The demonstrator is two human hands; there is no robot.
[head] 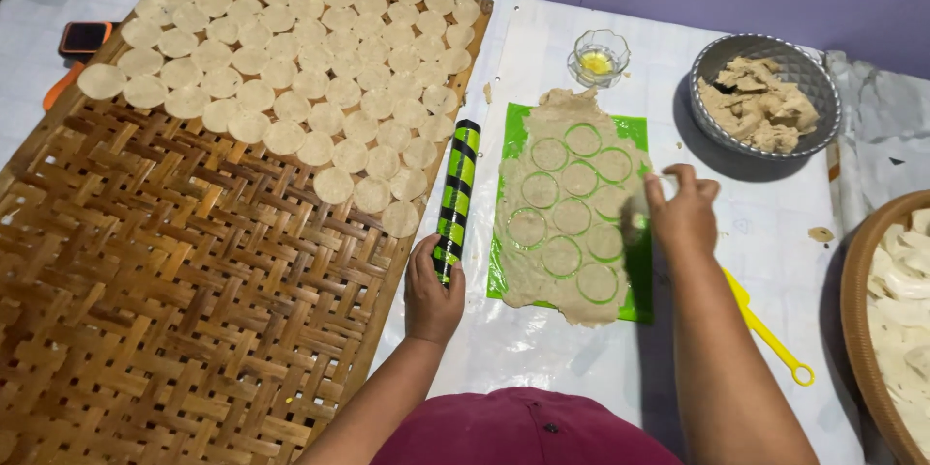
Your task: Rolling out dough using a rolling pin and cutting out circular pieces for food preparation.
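My left hand (431, 293) grips the near end of a green and black striped rolling pin (456, 196), which lies along the edge of the woven mat. My right hand (681, 210) pinches the right edge of a rolled dough sheet (567, 208) and pulls dough from around its cut circles. The sheet lies on a green mat (637, 305) and has several round discs cut into it.
A large woven bamboo tray (174, 291) on the left carries several rows of dough discs (291, 58) on its far half. A metal bowl of dough scraps (765, 97), a small glass dish (598, 56), a yellow tool (765, 329) and a brown basket (862, 329) stand to the right. A phone (84, 37) lies far left.
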